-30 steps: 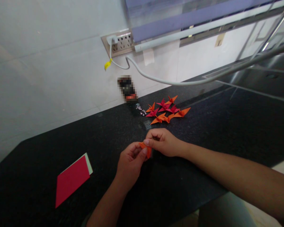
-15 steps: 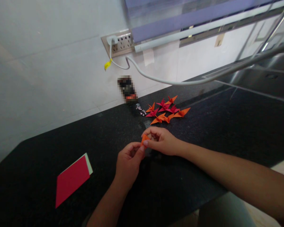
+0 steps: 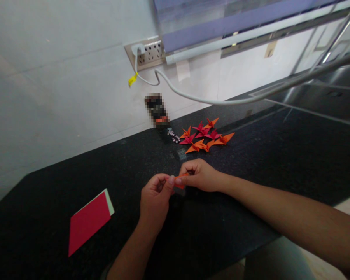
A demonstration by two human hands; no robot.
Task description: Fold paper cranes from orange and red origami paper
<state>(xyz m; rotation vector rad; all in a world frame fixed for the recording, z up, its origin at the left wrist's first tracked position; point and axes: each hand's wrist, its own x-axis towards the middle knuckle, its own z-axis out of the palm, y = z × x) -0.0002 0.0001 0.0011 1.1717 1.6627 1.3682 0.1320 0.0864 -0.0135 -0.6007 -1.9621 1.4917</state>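
A small folded piece of orange origami paper (image 3: pixel 180 181) is pinched between my two hands above the dark countertop (image 3: pixel 210 225). My left hand (image 3: pixel 156 196) grips its left end with thumb and fingers. On the other side, my right hand (image 3: pixel 201 175) pinches the right end, its thumb lying along the paper. Fingers cover much of the paper, so its full shape is hidden. Just beyond my hands stand several folded paper cranes (image 3: pixel 202 132), some orange and some red.
A stack of red and pale paper sheets (image 3: pixel 90 221) lies at the left. Against the wall leans a pixelated phone-like object (image 3: pixel 157 111) with a beaded strap (image 3: pixel 174 135). A white cable (image 3: pixel 210 102) hangs across from the socket (image 3: pixel 148 53). A sink (image 3: pixel 335 95) is at the far right.
The orange paper has turned from upright to lying nearly level between my fingers. My left hand has shifted slightly left, and the fingers of my right hand have curled in closer.
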